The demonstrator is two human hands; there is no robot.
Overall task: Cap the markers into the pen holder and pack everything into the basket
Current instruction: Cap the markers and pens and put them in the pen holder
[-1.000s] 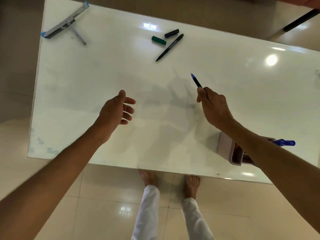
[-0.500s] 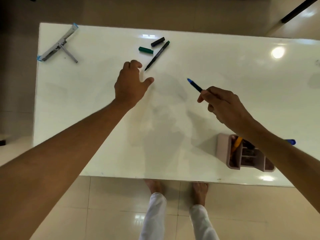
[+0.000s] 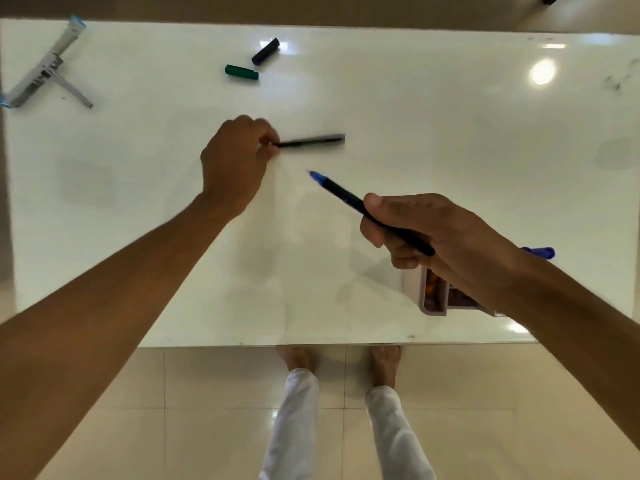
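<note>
Black marker (image 3: 311, 141) uncapped, lying on counter (image 3: 450, 150), tip end pinched in left hand (image 3: 239, 161) grip. Blue marker (image 3: 360, 206) uncapped, held in right hand (image 3: 440, 237) curled grip. Green cap (image 3: 241, 72) and dark cap (image 3: 265, 51) far off. Risk — cap mix-up, bare tips marking counter. Pen holder (image 3: 433, 296) near edge, orange item inside — basket unseen.

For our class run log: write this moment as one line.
left hand: pinches black marker | right hand: holds blue marker, uncapped | caps: green, dark on table | holder: near edge
</note>
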